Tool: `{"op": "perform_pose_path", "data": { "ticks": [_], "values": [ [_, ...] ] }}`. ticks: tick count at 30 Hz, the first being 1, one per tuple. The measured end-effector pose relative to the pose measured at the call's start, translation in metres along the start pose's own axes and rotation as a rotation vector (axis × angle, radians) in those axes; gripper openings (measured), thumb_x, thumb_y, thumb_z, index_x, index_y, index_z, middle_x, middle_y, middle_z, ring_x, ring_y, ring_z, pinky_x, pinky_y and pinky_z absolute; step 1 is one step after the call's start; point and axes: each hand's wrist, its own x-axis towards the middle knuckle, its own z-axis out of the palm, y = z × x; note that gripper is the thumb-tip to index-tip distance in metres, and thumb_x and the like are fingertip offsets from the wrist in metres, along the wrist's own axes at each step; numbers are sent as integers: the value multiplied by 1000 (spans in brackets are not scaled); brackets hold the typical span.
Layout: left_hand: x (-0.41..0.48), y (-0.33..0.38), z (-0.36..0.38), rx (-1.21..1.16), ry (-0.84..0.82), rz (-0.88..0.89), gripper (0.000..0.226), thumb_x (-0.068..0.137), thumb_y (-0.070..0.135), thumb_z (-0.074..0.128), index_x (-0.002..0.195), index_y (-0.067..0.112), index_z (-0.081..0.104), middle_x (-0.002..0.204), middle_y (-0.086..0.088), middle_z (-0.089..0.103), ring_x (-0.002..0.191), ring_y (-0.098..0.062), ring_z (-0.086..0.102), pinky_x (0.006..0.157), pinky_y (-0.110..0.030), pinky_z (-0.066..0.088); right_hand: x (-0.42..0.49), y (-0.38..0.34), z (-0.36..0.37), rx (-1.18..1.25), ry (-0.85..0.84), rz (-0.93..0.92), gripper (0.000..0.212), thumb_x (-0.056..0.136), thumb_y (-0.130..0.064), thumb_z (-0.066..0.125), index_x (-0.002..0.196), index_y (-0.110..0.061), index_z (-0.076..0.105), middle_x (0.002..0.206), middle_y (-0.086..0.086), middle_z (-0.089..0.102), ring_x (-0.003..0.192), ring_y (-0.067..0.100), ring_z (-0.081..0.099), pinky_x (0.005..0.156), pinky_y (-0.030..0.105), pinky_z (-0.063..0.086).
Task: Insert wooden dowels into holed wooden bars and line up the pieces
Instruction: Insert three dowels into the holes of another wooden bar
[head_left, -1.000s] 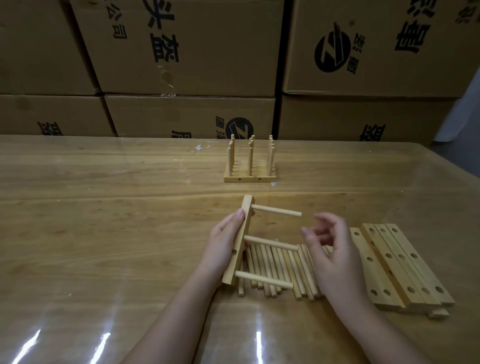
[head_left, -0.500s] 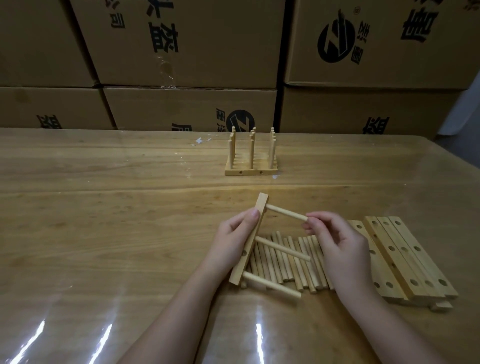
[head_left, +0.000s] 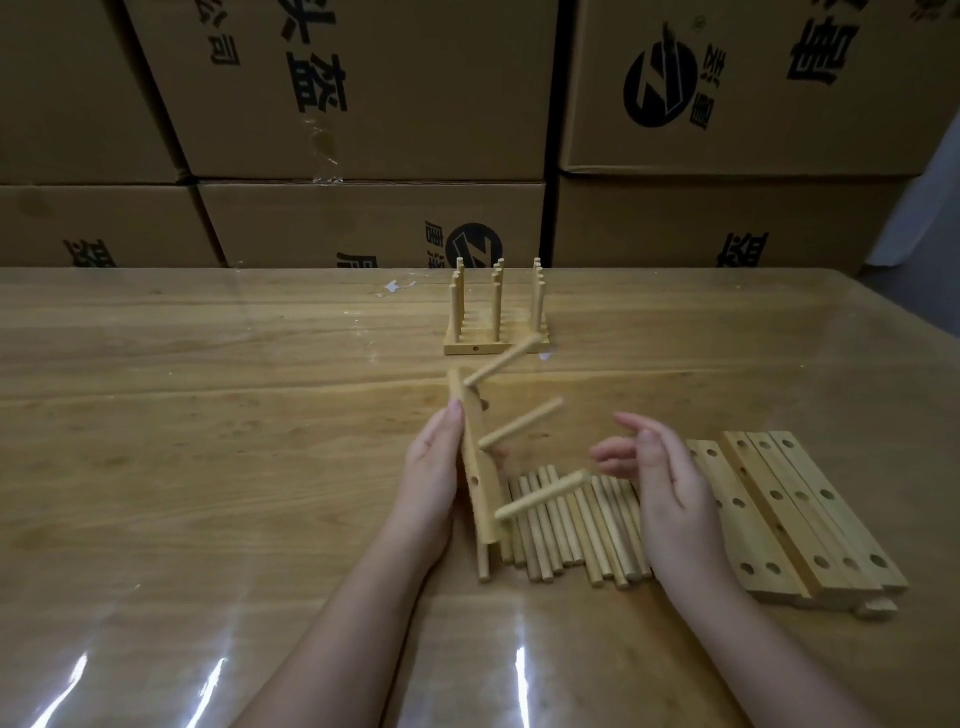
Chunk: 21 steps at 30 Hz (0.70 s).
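Held bar (head_left: 480, 504) and its three dowels (head_left: 519, 428) blurred, centre frame; left hand (head_left: 431, 483) fingers mostly hidden behind bar. Loose dowels (head_left: 571, 530) partly under right hand (head_left: 670, 499).

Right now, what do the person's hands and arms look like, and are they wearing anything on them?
The left hand and the right hand have no gloves on, and no ring, watch or bracelet shows on either. The left forearm and the right forearm are uncovered too, with no sleeve in view down to the bottom edge of the picture. The nails that show look short and plain.
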Motion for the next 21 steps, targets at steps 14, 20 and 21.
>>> {"op": "perform_pose_path", "data": {
  "ticks": [14, 20, 21],
  "values": [
    [4, 0, -4, -99, -175, -39, 41, 91, 37, 54, 122, 12, 48, 114, -14, 69, 96, -24, 69, 72, -24, 54, 4, 8, 4, -196, -153, 113, 20, 81, -42, 55, 100, -45, 53, 87, -20, 63, 86, -13, 55, 67, 9, 48],
    [3, 2, -7, -135, -66, -60, 49, 73, 26, 70, 117, 9, 57, 103, -8, 70, 83, -16, 68, 66, -22, 54, 10, 10, -3, -3, -28, 216, 14, 86, -26, 59, 93, -39, 61, 86, -16, 67, 78, -4, 62, 62, 14, 47],
    [4, 3, -8, -161, -40, -65, 50, 73, 23, 70, 119, 8, 57, 99, -9, 69, 79, -15, 67, 66, -23, 55, 10, 11, -3, -1, -18, 215, 14, 86, -26, 59, 94, -38, 61, 86, -17, 67, 77, -4, 62, 62, 15, 47]
  ]
}}
